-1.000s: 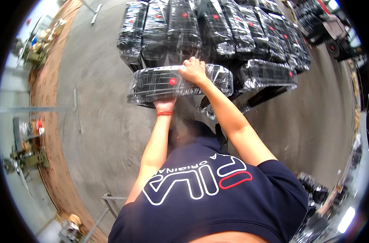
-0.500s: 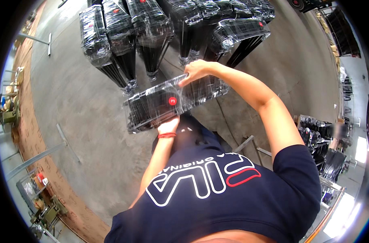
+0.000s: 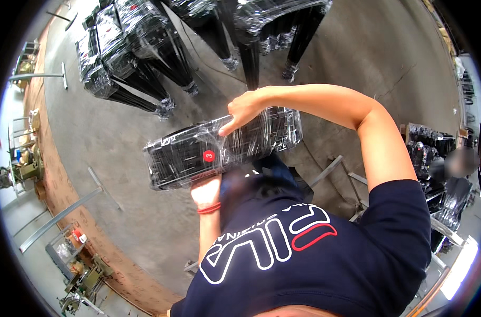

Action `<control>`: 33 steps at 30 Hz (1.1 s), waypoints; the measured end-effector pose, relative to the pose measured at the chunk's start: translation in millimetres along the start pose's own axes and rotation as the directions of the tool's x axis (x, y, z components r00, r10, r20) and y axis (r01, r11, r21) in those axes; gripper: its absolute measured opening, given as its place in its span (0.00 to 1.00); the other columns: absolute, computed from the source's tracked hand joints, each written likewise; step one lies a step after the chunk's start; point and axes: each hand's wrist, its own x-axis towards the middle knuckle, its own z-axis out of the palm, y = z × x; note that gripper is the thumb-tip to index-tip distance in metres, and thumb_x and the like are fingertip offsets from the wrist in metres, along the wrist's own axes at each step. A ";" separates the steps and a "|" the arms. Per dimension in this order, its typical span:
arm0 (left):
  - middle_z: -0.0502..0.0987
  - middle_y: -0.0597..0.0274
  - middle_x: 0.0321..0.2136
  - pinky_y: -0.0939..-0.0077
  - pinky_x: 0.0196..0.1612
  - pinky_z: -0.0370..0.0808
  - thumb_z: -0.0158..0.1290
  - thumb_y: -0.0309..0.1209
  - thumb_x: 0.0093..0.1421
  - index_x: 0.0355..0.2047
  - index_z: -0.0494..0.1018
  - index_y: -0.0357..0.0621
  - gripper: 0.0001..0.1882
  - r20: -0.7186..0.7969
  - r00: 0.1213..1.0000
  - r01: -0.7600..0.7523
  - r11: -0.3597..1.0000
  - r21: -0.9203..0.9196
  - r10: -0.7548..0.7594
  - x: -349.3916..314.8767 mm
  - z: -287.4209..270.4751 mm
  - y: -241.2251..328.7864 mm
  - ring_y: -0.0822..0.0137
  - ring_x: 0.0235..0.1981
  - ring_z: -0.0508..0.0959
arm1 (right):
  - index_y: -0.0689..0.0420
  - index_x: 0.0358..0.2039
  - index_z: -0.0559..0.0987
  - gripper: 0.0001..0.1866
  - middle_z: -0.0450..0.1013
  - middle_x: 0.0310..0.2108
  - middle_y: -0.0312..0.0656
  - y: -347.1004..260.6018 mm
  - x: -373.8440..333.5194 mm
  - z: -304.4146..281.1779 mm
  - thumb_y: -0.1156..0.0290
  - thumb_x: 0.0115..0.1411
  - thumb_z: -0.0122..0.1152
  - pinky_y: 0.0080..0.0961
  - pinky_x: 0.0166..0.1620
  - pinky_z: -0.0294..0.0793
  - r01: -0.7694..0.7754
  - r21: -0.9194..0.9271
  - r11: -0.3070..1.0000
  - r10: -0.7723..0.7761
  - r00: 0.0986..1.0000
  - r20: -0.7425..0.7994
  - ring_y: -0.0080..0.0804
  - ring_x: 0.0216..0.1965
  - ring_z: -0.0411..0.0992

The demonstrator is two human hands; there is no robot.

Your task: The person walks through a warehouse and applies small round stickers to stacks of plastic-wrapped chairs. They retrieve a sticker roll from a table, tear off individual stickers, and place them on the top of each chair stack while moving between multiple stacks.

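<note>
A long black bundle [image 3: 180,164], wrapped in clear shiny film and bearing a round red sticker, is held level in front of my body, above the floor. My left hand [image 3: 205,190], with a red cord round its wrist, supports it from the near long side; its fingertips are hidden beneath. Over the far long side curls my right hand [image 3: 244,111], its thumb lying on the top face and its other fingers out of sight. Both hands grip near the middle of the bundle. What the film encloses is too dark to tell beyond black parts.
Several similar film-wrapped black bundles [image 3: 145,37] stand on legs ahead of me. More wrapped pieces [image 3: 430,140] are at the right, near a blurred patch. A metal bar frame [image 3: 329,170] lies close on my right, another metal stand [image 3: 66,216] on the left. Brown sheeting [image 3: 53,164] borders the floor.
The bundle in my hands has shifted slightly left and nearer to me, both hands keeping their hold. The standing bundles now appear farther up and left in view.
</note>
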 end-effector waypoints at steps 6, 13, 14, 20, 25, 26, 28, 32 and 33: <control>0.58 0.57 0.55 0.63 0.59 0.49 0.29 0.37 0.60 0.51 0.60 0.38 0.23 0.148 0.987 0.020 0.971 0.239 -0.057 -26.9 44.6 -99.4 0.62 0.56 0.57 | 0.73 0.31 0.74 0.50 0.72 0.32 0.56 65.5 -98.8 29.4 0.27 0.42 0.43 0.36 0.38 0.69 0.026 0.324 0.946 0.033 0.984 -0.175 0.45 0.36 0.71; 0.59 0.56 0.55 0.60 0.59 0.47 0.29 0.40 0.61 0.51 0.60 0.39 0.24 -0.083 0.977 0.215 0.886 0.410 -0.198 -32.6 46.6 -208.0 0.60 0.57 0.57 | 0.70 0.33 0.75 0.48 0.71 0.36 0.56 112.2 -226.0 102.7 0.27 0.41 0.43 0.36 0.44 0.67 -0.198 0.544 0.815 0.382 0.890 -0.248 0.45 0.41 0.70; 0.59 0.55 0.55 0.59 0.59 0.47 0.28 0.41 0.61 0.51 0.60 0.37 0.25 -0.122 0.966 0.259 0.847 0.465 -0.229 -35.6 48.6 -226.0 0.59 0.56 0.57 | 0.71 0.33 0.75 0.48 0.71 0.37 0.57 118.8 -240.1 117.1 0.28 0.42 0.42 0.37 0.45 0.67 -0.212 0.576 0.790 0.415 0.875 -0.248 0.46 0.42 0.70; 0.53 0.55 0.58 0.58 0.61 0.41 0.26 0.42 0.61 0.55 0.56 0.39 0.27 -0.192 0.832 0.555 0.776 0.298 -0.521 7.4 15.0 -284.7 0.58 0.60 0.51 | 0.70 0.35 0.75 0.49 0.71 0.37 0.59 143.7 -331.3 166.3 0.28 0.42 0.41 0.35 0.44 0.68 -0.353 0.690 0.632 0.630 0.753 -0.191 0.48 0.42 0.69; 0.56 0.55 0.57 0.58 0.61 0.44 0.26 0.41 0.61 0.53 0.58 0.39 0.25 -0.284 0.705 0.709 0.627 0.323 -0.650 42.5 27.3 -383.9 0.58 0.58 0.54 | 0.70 0.32 0.75 0.47 0.71 0.36 0.59 178.4 -397.0 191.9 0.29 0.42 0.43 0.36 0.44 0.67 -0.374 0.810 0.452 0.794 0.582 -0.174 0.49 0.42 0.69; 0.56 0.54 0.56 0.59 0.60 0.45 0.26 0.41 0.61 0.53 0.58 0.39 0.25 -0.282 0.681 0.721 0.552 0.419 -0.676 52.7 28.3 -407.4 0.58 0.58 0.54 | 0.70 0.31 0.76 0.47 0.71 0.36 0.59 189.9 -410.3 196.2 0.29 0.42 0.43 0.36 0.43 0.67 -0.367 0.830 0.420 0.823 0.540 -0.177 0.48 0.41 0.70; 0.57 0.54 0.56 0.60 0.60 0.46 0.26 0.41 0.61 0.53 0.58 0.38 0.25 -0.272 0.637 0.698 0.389 0.602 -0.721 70.5 32.5 -454.2 0.58 0.58 0.54 | 0.67 0.23 0.77 0.45 0.72 0.31 0.57 216.8 -441.5 199.7 0.28 0.42 0.42 0.35 0.41 0.68 -0.345 0.869 0.355 0.852 0.501 -0.149 0.47 0.37 0.72; 0.56 0.56 0.57 0.64 0.61 0.45 0.24 0.40 0.61 0.54 0.56 0.39 0.26 -0.071 0.344 0.867 0.287 0.407 -0.936 138.0 5.0 -543.8 0.61 0.58 0.55 | 0.67 0.18 0.76 0.44 0.72 0.21 0.56 282.4 -486.3 226.2 0.29 0.43 0.43 0.35 0.37 0.70 -0.256 0.944 0.209 0.941 0.316 -0.122 0.45 0.31 0.73; 0.57 0.56 0.56 0.64 0.61 0.45 0.24 0.40 0.61 0.54 0.56 0.39 0.25 -0.174 0.365 0.842 0.244 0.480 -0.915 138.3 21.6 -580.2 0.60 0.58 0.55 | 0.68 0.19 0.76 0.44 0.71 0.19 0.56 299.6 -496.0 234.4 0.29 0.43 0.44 0.35 0.35 0.69 -0.223 0.958 0.179 0.953 0.282 -0.113 0.45 0.29 0.73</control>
